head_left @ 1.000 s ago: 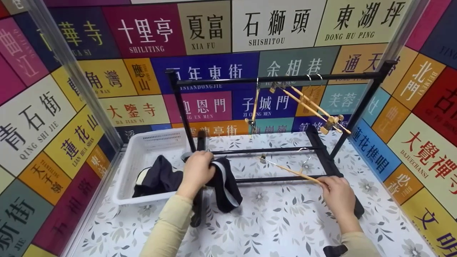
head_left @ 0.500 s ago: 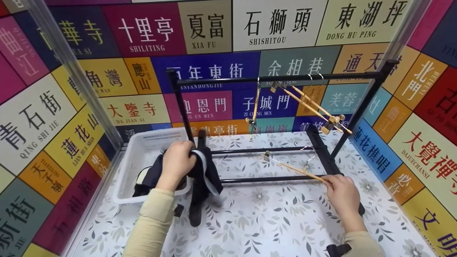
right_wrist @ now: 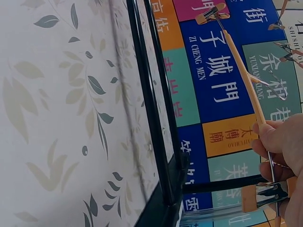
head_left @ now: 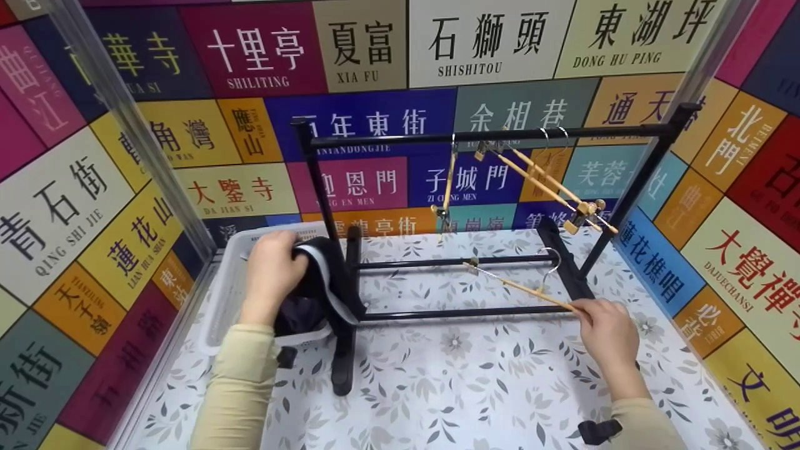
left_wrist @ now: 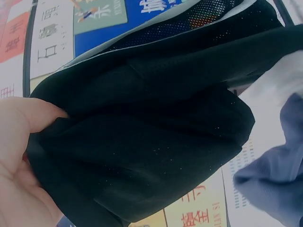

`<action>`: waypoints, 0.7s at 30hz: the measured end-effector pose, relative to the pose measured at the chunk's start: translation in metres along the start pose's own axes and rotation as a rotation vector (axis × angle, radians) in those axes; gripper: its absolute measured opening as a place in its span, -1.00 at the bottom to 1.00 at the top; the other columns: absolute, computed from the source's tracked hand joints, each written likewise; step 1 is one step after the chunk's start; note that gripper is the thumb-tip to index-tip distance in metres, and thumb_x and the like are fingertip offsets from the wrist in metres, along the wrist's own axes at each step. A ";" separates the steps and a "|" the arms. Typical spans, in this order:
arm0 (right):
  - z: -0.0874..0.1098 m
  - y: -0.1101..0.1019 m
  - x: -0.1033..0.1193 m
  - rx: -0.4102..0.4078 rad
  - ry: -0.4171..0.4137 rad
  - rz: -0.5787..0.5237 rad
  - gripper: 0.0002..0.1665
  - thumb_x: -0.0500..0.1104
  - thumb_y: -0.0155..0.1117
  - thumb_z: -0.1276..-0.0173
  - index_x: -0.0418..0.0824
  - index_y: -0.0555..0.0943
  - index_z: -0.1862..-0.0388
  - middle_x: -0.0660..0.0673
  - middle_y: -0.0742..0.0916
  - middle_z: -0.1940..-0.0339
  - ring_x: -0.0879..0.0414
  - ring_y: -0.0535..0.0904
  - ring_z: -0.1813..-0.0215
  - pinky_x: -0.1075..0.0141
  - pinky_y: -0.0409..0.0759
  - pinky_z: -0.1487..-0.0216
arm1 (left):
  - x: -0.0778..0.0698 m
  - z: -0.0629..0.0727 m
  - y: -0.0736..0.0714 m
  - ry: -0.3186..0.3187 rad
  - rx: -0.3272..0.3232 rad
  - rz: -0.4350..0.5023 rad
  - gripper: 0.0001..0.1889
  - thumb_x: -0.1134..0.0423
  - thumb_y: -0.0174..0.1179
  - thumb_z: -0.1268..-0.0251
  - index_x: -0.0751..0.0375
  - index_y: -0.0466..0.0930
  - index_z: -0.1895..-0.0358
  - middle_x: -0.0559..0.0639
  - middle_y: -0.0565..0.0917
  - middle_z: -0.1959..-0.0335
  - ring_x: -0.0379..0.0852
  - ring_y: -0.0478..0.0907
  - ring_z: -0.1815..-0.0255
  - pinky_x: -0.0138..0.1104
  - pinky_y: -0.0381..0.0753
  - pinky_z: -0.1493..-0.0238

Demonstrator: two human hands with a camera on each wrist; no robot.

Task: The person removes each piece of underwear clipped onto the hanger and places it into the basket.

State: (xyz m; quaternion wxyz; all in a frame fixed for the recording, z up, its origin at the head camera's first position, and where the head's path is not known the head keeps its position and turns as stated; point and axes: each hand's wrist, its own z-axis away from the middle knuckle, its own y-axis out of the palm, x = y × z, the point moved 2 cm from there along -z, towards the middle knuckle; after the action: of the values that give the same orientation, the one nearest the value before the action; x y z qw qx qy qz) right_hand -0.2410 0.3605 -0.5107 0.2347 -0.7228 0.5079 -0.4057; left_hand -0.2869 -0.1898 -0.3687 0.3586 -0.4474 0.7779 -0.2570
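Over the white basket (head_left: 214,315), my left hand (head_left: 269,275) pinches a black garment (head_left: 337,275) with a pale stripe along its edge; the cloth trails right across the rack's left foot. In the left wrist view the thumb lies on the black cloth (left_wrist: 142,127), whose inner side shows mesh. At the right, my right hand (head_left: 609,340) grips one end of a wooden clip hanger (head_left: 522,289), its hook pointing up and its far clip toward the rack. The right wrist view shows the near clip (right_wrist: 270,194) by the curled fingers.
A black metal rack (head_left: 400,141) stands across the middle, with several clip hangers (head_left: 540,178) hanging from its top bar. Another dark garment (left_wrist: 274,175) lies in the basket. Printed walls enclose the floral tabletop (head_left: 456,387) at the back and both sides.
My left hand has moved left with the black garment, from beside the rack's left foot to over the basket. My right hand has shifted slightly right with the hanger.
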 end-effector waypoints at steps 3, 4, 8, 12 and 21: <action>-0.002 -0.002 -0.002 -0.003 0.009 0.006 -0.84 -0.31 0.37 -0.27 -0.19 0.74 0.17 -0.21 0.73 0.25 -0.22 0.52 0.18 -0.12 0.45 0.24 | 0.007 -0.002 -0.008 -0.009 -0.040 0.003 -0.89 0.46 0.24 0.06 0.36 0.60 0.39 0.27 0.65 0.41 0.33 0.55 0.30 0.08 0.48 0.15; -0.003 -0.003 -0.002 -0.003 0.014 0.005 -0.84 -0.31 0.37 -0.27 -0.18 0.74 0.17 -0.21 0.73 0.24 -0.21 0.52 0.18 -0.11 0.45 0.24 | 0.010 -0.002 -0.010 -0.016 -0.054 0.002 -0.89 0.46 0.24 0.06 0.37 0.60 0.38 0.28 0.64 0.41 0.33 0.55 0.31 0.08 0.48 0.16; -0.004 -0.005 -0.003 -0.001 0.028 -0.004 -0.85 -0.31 0.37 -0.27 -0.17 0.74 0.19 -0.20 0.74 0.22 -0.20 0.53 0.17 -0.10 0.46 0.23 | 0.020 -0.004 -0.022 -0.074 -0.095 -0.009 -0.84 0.46 0.23 0.03 0.39 0.64 0.30 0.30 0.65 0.35 0.34 0.57 0.27 0.09 0.49 0.14; -0.005 -0.006 -0.004 0.008 0.039 -0.008 -0.87 -0.30 0.36 -0.29 -0.17 0.74 0.19 -0.20 0.74 0.21 -0.21 0.54 0.13 -0.12 0.47 0.18 | 0.030 -0.004 -0.032 -0.140 -0.121 -0.018 -0.82 0.45 0.22 -0.01 0.39 0.65 0.25 0.31 0.67 0.30 0.33 0.58 0.22 0.08 0.50 0.09; -0.007 -0.011 -0.005 0.028 0.073 0.015 -0.87 -0.28 0.34 -0.33 -0.19 0.73 0.16 -0.23 0.73 0.17 -0.22 0.52 0.11 -0.13 0.45 0.14 | 0.049 -0.003 -0.045 -0.214 -0.229 -0.042 -0.84 0.45 0.22 -0.02 0.44 0.63 0.29 0.35 0.65 0.34 0.36 0.55 0.25 0.09 0.46 0.07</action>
State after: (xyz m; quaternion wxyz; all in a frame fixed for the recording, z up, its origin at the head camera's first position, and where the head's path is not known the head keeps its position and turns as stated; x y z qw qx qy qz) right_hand -0.2418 0.3699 -0.5004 0.2291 -0.7002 0.5160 -0.4371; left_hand -0.2826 -0.2534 -0.3507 0.3806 -0.5267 0.7498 -0.1248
